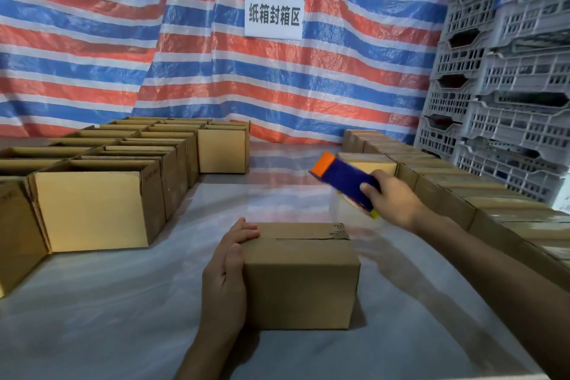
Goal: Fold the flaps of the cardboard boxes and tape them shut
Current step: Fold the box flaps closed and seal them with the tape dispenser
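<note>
A small cardboard box (300, 274) stands on the table in front of me with its top flaps folded down and a seam showing across the top. My left hand (226, 268) lies flat against the box's left side, fingers straight, fingertips reaching over the top edge. My right hand (390, 199) grips a blue and orange tape dispenser (344, 179) in the air, up and to the right of the box, clear of it.
Several open boxes (92, 203) fill the left of the grey table (123, 302). A row of closed boxes (462, 194) runs along the right edge. Stacked grey plastic crates (509, 86) stand at the far right. A striped tarp (216, 71) hangs behind.
</note>
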